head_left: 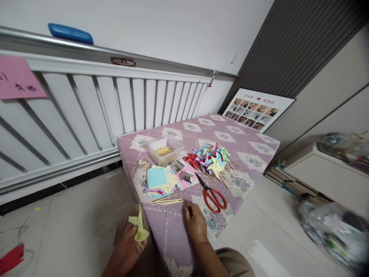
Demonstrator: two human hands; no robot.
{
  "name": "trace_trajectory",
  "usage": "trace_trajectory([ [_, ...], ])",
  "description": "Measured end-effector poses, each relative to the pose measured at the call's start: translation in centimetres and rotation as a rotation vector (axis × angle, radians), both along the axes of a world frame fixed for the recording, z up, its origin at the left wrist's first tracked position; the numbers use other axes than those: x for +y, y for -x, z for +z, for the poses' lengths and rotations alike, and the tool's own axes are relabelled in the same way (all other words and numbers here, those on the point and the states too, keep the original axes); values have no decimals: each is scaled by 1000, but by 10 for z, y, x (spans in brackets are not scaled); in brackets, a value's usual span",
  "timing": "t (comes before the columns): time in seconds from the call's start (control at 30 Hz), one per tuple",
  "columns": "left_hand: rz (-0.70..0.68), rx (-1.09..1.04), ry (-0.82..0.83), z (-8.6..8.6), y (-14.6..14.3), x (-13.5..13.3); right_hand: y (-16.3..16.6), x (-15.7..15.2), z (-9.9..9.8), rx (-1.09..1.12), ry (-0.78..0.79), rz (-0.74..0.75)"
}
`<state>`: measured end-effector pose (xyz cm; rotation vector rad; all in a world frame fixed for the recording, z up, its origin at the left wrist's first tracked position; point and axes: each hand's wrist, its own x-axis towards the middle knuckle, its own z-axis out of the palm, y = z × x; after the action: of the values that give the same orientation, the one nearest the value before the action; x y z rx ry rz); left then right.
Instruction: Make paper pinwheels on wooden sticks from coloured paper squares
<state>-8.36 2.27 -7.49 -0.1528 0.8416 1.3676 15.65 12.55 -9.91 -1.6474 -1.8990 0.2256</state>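
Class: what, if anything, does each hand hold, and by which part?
The left hand holds a pale yellow folded-paper pinwheel near its middle. Whether the curled right hand holds anything cannot be told.

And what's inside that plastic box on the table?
Inside the plastic box lies a loose bundle of thin, pale yellowish sticks. The upper ones show from above; those lower down, and whatever lies beneath them, are covered and can't be seen.
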Motion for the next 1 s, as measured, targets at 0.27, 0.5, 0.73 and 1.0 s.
trace_trajectory([
  [0.27,-159,-144,-213,-30,9,-3,7,16,3,-98,-61,68],
  [0.5,-236,-228,-352,-30,15,2,12,25,7,-181,-41,126],
  [0.73,-257,-273,-338,-31,20,2,10,30,0,-193,-29,145],
  [1.0,-273,-238,-304,-28,29,3,5,32,-3,-158,-22,184],
])
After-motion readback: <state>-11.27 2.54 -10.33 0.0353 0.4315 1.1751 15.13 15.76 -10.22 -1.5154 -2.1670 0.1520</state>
